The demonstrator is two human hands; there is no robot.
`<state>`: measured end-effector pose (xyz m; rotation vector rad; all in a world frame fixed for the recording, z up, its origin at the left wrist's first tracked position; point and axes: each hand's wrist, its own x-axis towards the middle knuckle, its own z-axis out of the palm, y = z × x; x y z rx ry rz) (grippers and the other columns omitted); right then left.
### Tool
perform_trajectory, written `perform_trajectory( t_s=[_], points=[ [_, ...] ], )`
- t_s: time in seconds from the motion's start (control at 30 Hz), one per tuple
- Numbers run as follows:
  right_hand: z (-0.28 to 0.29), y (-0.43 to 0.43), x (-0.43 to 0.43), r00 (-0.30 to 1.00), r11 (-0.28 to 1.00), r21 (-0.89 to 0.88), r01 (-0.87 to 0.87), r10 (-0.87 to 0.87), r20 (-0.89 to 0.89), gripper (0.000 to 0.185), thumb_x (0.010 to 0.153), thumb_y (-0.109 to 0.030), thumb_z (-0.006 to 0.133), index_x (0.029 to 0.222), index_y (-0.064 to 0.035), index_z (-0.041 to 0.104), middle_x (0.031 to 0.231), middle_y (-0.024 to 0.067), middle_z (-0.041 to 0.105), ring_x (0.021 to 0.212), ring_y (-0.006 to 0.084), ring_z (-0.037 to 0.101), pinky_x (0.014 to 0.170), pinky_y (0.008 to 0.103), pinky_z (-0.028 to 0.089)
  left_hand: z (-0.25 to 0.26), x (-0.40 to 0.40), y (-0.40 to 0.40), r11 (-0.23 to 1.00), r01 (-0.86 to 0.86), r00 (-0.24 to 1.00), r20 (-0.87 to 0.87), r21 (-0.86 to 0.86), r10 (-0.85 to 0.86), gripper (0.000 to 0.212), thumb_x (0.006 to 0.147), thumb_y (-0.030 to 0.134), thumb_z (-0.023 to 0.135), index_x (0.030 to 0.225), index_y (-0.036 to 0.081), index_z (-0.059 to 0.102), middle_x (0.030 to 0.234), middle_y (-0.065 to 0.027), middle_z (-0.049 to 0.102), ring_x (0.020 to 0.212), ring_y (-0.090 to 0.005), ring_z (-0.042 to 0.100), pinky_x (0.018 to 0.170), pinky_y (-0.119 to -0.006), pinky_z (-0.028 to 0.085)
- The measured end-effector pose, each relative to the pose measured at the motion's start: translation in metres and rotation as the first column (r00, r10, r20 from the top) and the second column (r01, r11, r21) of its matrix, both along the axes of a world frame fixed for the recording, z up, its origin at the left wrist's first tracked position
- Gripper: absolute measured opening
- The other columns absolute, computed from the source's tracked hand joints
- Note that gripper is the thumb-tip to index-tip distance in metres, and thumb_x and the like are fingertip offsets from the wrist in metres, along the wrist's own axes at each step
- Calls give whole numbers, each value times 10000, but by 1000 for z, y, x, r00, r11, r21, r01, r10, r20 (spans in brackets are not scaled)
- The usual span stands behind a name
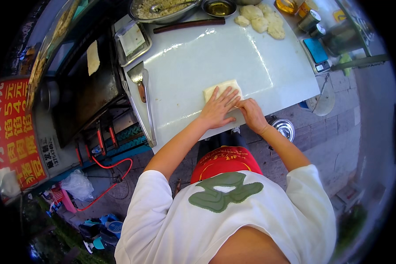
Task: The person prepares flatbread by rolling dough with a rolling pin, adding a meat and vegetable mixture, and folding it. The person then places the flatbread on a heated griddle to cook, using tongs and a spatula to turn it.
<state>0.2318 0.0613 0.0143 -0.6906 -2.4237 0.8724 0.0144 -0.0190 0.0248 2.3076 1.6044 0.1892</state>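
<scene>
A folded, roughly square piece of pale dough (221, 86) lies near the front edge of the worktop. My left hand (219, 107) rests flat across it, fingers spread, covering much of its near side. At the dough's right corner, the bunched fingers of my right hand (252, 114) pinch its edge; the fingertips are partly hidden.
The white worktop (184, 66) holds a dark rolling pin (189, 25), dough lumps (260, 21), a bowl of filling (165, 10), an oil bowl (219, 8), a metal tray (133, 43), a scraper (137, 74) and tongs (148, 109). Left is a griddle (95, 89) with one dough strip (93, 58).
</scene>
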Motion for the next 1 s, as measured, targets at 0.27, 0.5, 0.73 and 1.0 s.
perform_trajectory(
  t_s=[0.27, 0.5, 0.73, 1.0],
  points=[
    [48, 6, 64, 740, 687, -690, -228, 583, 336, 176, 1051, -188, 601, 1078, -36, 686, 959, 183, 746, 906, 368, 725, 821, 453, 568, 0, -2, -1, 1000, -17, 1000, -5, -10, 17, 869, 978, 540, 668, 1702, 197, 329, 1795, -47, 238, 1672, -301, 146, 1327, -640, 61],
    [61, 42, 100, 933, 844, -517, 145, 58, 355, 244, 1025, -204, 677, 1205, -40, 679, 1042, 178, 745, 965, 354, 727, 866, 431, 570, 3, 33, -18, 997, -6, 999, 43, 80, 2, 823, 963, 503, 698, 1650, 141, 423, 1754, -90, 322, 1643, -335, 227, 1296, -695, 116],
    [26, 222, 16, 904, 900, 88, 428, -427, -21, 581, 966, -181, 755, 1468, 9, 531, 1397, 256, 629, 1310, 422, 594, 1088, 473, 497, 39, 47, -23, 992, -122, 992, 13, -21, 123, 769, 1002, 507, 652, 1646, 152, 430, 1759, -111, 304, 1645, -357, 211, 1290, -690, 127],
    [0, 354, 3, 790, 782, 599, 172, -472, 390, 384, 1011, -235, 636, 1323, -12, 615, 1284, 245, 642, 1216, 366, 613, 1054, 520, 466, 55, 33, -35, 869, -492, 869, 96, 59, 485, 545, 992, 327, 703, 1451, 48, 615, 1410, -173, 636, 1442, -390, 488, 1262, -656, 230]
  ],
)
